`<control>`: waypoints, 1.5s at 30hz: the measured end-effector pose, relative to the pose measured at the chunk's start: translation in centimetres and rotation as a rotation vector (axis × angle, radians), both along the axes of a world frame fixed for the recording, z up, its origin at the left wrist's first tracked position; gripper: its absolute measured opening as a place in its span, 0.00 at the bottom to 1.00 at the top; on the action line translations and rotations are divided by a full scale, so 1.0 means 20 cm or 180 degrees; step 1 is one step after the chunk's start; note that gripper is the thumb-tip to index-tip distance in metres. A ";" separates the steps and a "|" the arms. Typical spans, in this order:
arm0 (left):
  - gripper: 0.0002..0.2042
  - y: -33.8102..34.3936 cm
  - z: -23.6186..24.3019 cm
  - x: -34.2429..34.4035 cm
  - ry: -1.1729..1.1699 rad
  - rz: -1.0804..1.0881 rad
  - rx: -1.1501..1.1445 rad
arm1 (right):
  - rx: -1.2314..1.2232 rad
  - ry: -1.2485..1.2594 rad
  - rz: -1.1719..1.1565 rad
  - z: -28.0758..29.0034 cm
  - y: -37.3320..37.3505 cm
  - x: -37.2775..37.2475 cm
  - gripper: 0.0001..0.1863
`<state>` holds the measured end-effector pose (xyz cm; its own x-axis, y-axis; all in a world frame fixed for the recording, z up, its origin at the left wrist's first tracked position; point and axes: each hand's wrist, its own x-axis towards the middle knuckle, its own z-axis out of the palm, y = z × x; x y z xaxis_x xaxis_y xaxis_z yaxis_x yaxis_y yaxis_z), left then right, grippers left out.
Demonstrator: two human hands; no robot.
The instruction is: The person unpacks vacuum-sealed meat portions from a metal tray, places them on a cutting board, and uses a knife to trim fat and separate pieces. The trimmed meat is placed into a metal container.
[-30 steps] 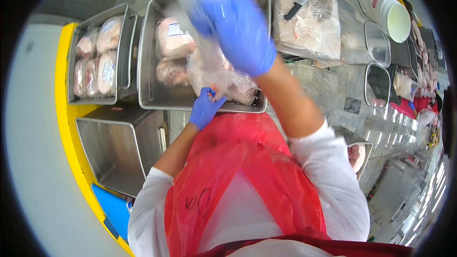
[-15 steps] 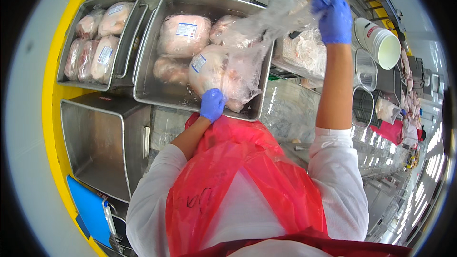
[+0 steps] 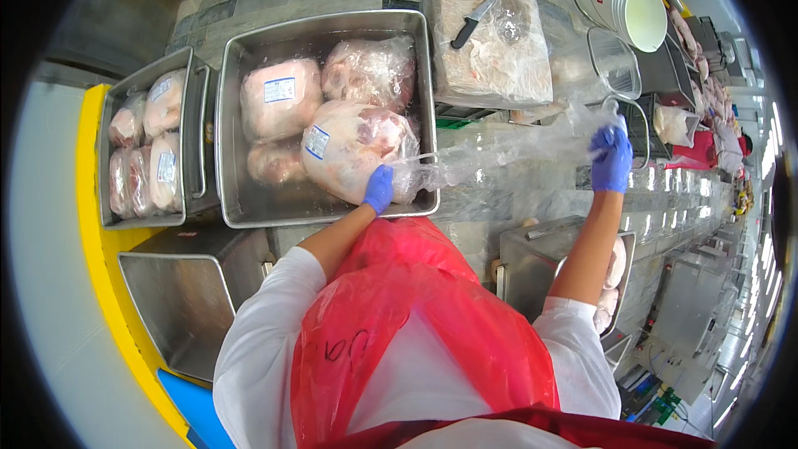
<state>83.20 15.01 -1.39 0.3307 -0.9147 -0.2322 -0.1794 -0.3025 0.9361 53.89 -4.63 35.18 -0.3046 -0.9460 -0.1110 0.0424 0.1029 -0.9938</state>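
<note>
A large metal tub (image 3: 324, 218) holds several big pieces of meat in clear plastic. My gloved left hand (image 3: 379, 189) is closed at the near edge of a labelled piece of meat (image 3: 345, 145), by the tub's front rim. From that piece a long strip of clear plastic wrap (image 3: 515, 148) stretches to the right, past the rim. Its far end is in my gloved right hand (image 3: 612, 158), a closed fist well to the right of the tub. The other pieces, a labelled pale one (image 3: 283, 96) and a redder one (image 3: 370, 75), lie behind it.
A knife (image 3: 475, 23) lies on a plastic-covered block (image 3: 490, 66) beyond the tub's right side. At left stand a smaller metal tub of wrapped meat (image 3: 154, 158) and a tipped metal tub (image 3: 179, 283). White buckets (image 3: 640, 17) are at the far right.
My right hand has swung down and farther right, drawing the plastic into a long, low strip. It now runs clear of the meat's top. My left hand stays at the meat; the view has shifted.
</note>
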 end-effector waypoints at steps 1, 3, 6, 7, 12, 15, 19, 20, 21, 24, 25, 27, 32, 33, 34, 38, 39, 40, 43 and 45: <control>0.16 -0.01 0.00 0.04 -0.0176 -0.0008 0.0011 | -0.0061 -0.0091 0.0062 -0.02 0.04 -0.08 0.12; 0.16 -0.04 -0.01 0.19 -0.0058 0.0047 -0.0132 | -0.0189 -0.0288 0.0234 -0.09 0.08 -0.26 0.13; 0.17 -0.15 0.45 0.40 0.0267 0.0056 0.0320 | -0.0062 -0.0642 -0.0086 -0.20 0.18 -0.41 0.13; 0.17 -0.19 0.64 0.50 0.0351 0.0180 0.0415 | 0.0013 -0.0740 -0.0105 -0.20 0.21 -0.40 0.12; 0.15 -0.34 0.97 1.21 -0.0044 0.0603 -0.0049 | 0.0202 -0.1463 0.0389 -0.29 0.26 -0.23 0.08; 0.13 -0.41 1.02 1.27 -0.1112 0.0597 -0.1112 | 0.0147 -0.1192 0.0468 -0.34 0.24 0.02 0.04; 0.13 -0.50 1.03 1.04 -0.0723 0.0690 -0.1044 | 0.0231 -0.1125 0.0593 -0.37 0.21 0.03 0.03; 0.12 -0.52 0.92 1.02 -0.0973 0.0676 -0.0994 | 0.0221 -0.1160 0.0656 -0.37 0.20 0.01 0.03; 0.12 -0.55 0.86 0.93 -0.1097 0.0584 -0.0934 | 0.0206 -0.1174 0.0679 -0.37 0.19 -0.04 0.03; 0.13 -0.65 0.75 0.69 -0.1307 0.0337 -0.1162 | 0.0286 -0.1021 0.0502 -0.35 0.23 -0.08 0.02; 0.13 -0.71 0.65 0.66 -0.1358 0.0320 -0.1509 | 0.0315 -0.0945 0.0423 -0.34 0.22 -0.06 0.02; 0.12 -0.88 0.64 0.78 -0.2039 0.0609 -0.1700 | 0.0378 -0.0979 0.0442 -0.35 0.19 -0.03 0.01; 0.13 -1.14 1.20 1.35 0.1071 0.0203 -0.0591 | 0.0417 -0.1186 0.0688 -0.44 0.19 0.07 0.05; 0.14 -1.12 1.24 1.41 0.0554 -0.0086 -0.0360 | 0.0386 -0.1224 0.0663 -0.44 0.19 0.13 0.06; 0.14 -1.11 1.28 1.45 0.0041 -0.0374 -0.0141 | 0.0396 -0.1133 0.0627 -0.46 0.18 0.16 0.06; 0.17 -0.80 1.15 1.26 -0.0522 0.0715 -0.0885 | 0.0248 -0.1129 0.0791 -0.51 0.22 0.12 0.06; 0.18 -0.67 1.01 1.26 -0.0749 0.1097 -0.1203 | 0.0317 -0.1089 0.0562 -0.50 0.24 0.12 0.06; 0.19 -0.52 0.82 1.29 -0.0831 0.0919 -0.0895 | 0.0385 -0.1042 0.0329 -0.49 0.26 0.13 0.05; 0.26 -0.14 0.30 0.82 -0.1388 0.1326 -0.0062 | 0.0565 -0.0939 -0.0095 -0.48 0.31 0.10 0.04; 0.30 -0.08 0.23 0.58 -0.1851 0.1072 0.0872 | 0.0639 -0.0880 -0.0131 -0.50 0.35 0.04 0.03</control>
